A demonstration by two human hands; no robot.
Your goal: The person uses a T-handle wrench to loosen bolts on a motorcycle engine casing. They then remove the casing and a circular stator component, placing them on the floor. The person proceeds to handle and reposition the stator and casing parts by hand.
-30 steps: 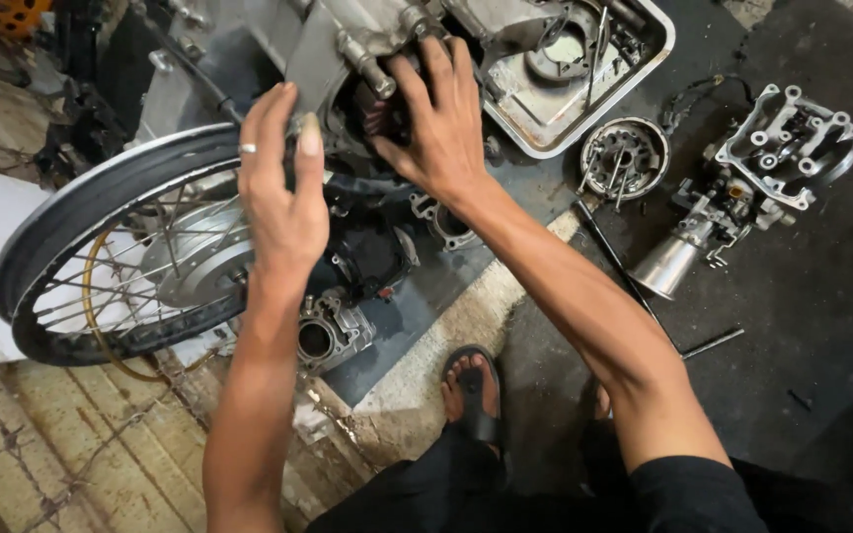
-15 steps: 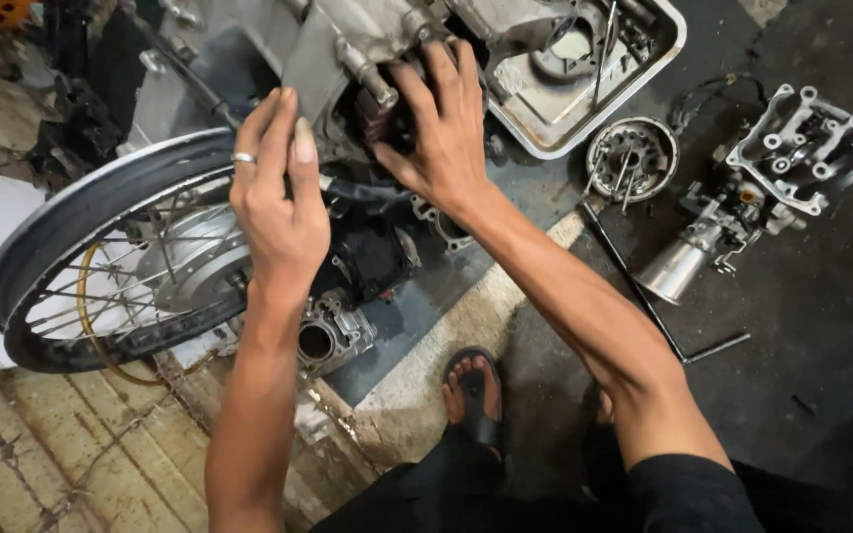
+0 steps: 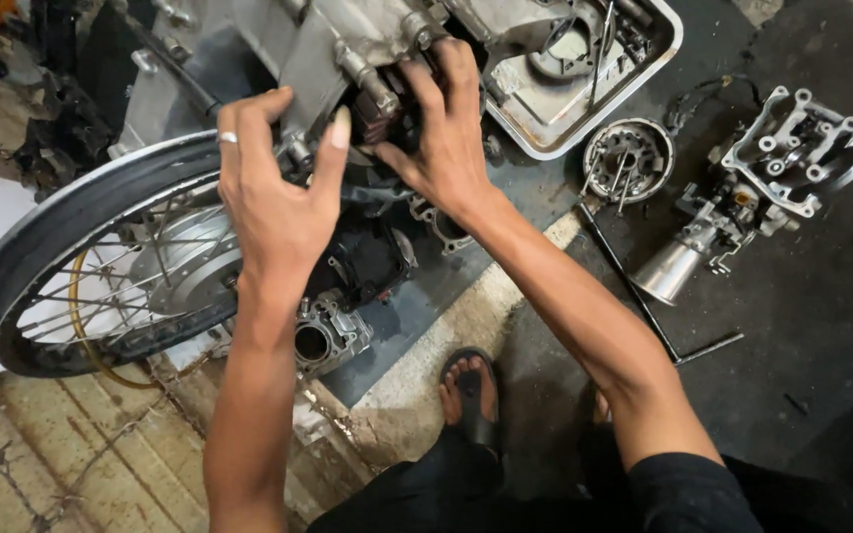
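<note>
— How are your hands set right now?

— Both arms reach forward and down from my body. My left hand [image 3: 273, 192] is raised with its back toward me, a ring on one finger, the fingers curled over and the thumb standing up apart from them. They wrap onto the grey metal engine casing [image 3: 278, 49] just above the wheel [image 3: 71, 266]. My right hand [image 3: 446, 138] lies flatter, fingers spread wide and pressed on the dark part at the middle of the engine [image 3: 377, 114]. Whether the fingertips pinch anything underneath, I cannot tell; they are hidden behind the metal.

— And the engine itself?

— It sits at the top of my view, straight in front of me, on the ground. The casing is dull silver, greasy, with bolts and a short ribbed pipe showing beside my right fingers. Below my hands the block is black and oily, and a cylinder piece [image 3: 323, 341] with a round bore lies just beneath my left wrist.

— What lies around it?

— The spoked wheel with its black tyre is at my left, touching the engine's side. A metal tray [image 3: 663, 59] with parts sits to the upper right, a round toothed part [image 3: 627, 158] just below it, and a cylinder head [image 3: 792, 148] farther right on dark floor. A long thin rod [image 3: 634, 286] lies beside my right forearm. My sandalled foot [image 3: 471, 390] rests below.
</note>
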